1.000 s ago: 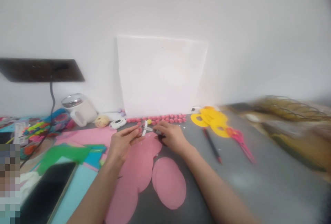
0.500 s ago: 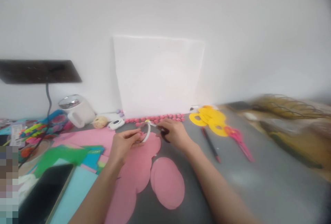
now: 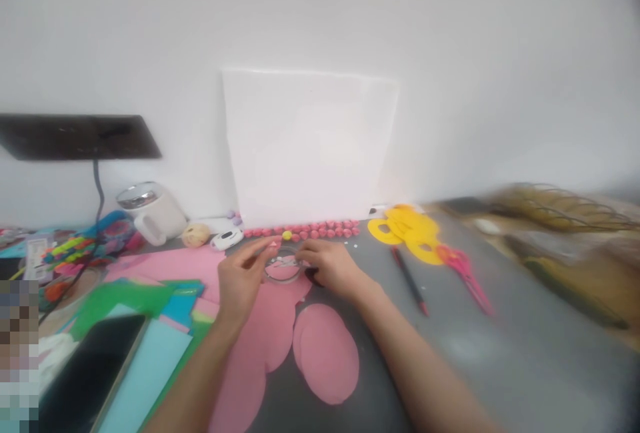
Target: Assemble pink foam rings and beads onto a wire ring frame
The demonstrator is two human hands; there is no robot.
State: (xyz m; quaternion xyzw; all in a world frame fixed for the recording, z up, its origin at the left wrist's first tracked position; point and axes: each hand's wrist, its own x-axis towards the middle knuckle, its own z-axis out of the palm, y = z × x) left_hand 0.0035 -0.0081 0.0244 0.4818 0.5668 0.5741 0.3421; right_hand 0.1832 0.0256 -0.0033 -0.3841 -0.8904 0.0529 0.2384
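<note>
Between my hands is a thin pale ring, which looks like a roll of clear tape (image 3: 283, 279), tilted with its open middle facing me. My left hand (image 3: 243, 279) is closed at the ring's left side, with a small pink piece (image 3: 273, 244) at its fingertips. My right hand (image 3: 333, 266) has its fingers closed on the ring's right edge. Something dark (image 3: 314, 277) shows under the right hand; its kind is unclear. Just beyond the fingers are rows of small pink balls (image 3: 320, 228) and one yellow ball (image 3: 287, 235). Below lies a scalloped pink paper (image 3: 250, 359).
Pink paper ovals (image 3: 327, 353) lie in front. To the right are a dark pencil (image 3: 410, 281), yellow paper shapes (image 3: 407, 223) and pink scissors (image 3: 467, 279). A white board (image 3: 310, 146) leans on the wall. A phone (image 3: 93, 373), coloured papers (image 3: 125, 303) and a white mug (image 3: 160, 216) are left.
The tape roll has turned from edge-on to showing its round opening. My right hand has shifted slightly left and down. The yellow ball behind is now in fuller view.
</note>
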